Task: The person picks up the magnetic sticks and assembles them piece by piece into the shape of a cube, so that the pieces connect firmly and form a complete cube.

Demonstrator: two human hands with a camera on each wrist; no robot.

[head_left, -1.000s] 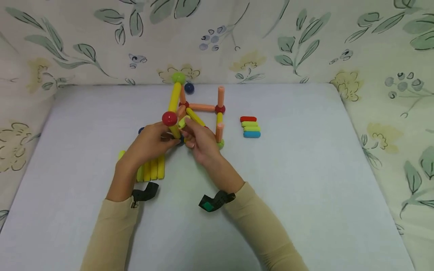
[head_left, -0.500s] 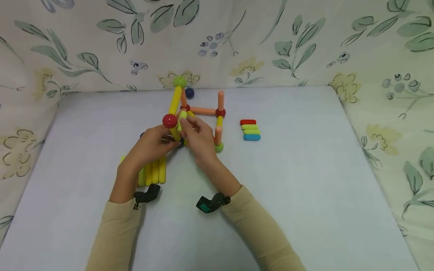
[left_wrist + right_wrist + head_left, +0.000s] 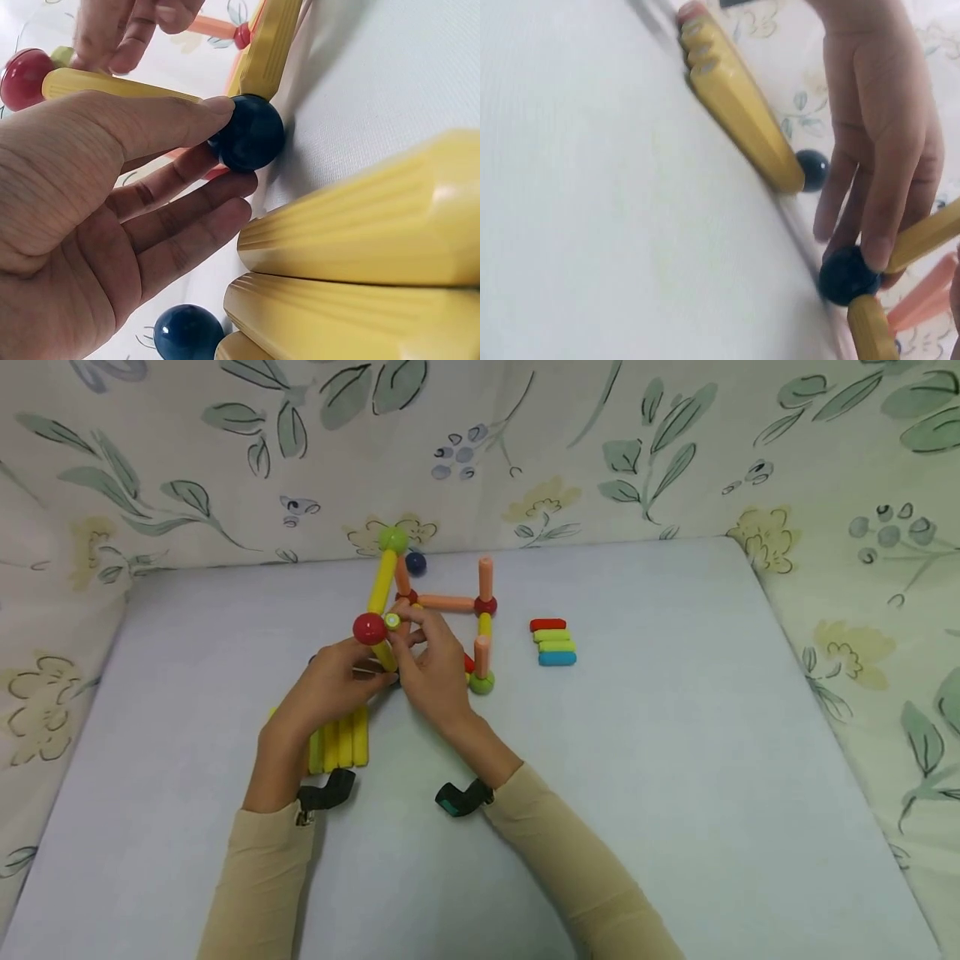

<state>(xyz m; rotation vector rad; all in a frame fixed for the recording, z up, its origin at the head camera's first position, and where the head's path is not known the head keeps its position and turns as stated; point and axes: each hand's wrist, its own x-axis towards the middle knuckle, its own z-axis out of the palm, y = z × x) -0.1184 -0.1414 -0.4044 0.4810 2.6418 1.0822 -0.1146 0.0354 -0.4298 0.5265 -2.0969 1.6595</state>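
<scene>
A: What is the left hand (image 3: 330,683) doing?

B: Its grip is only as wide as the dark blue ball (image 3: 251,133) it pinches, at the near left corner of the frame (image 3: 446,603). Maybe that stops the yellow stick (image 3: 120,84) going up from wobbling.

A: And the right hand (image 3: 435,672)?

B: Its fingertips pinch a short green stick (image 3: 392,622), just right of the red ball (image 3: 370,628). I can't tell if those two touch. A small pinch probably helps it point the stick.

A: Why are the long sticks (image 3: 345,745) in a row?

B: They lie near and left on the surface (image 3: 675,760), perhaps so they're easy to grab.
</scene>
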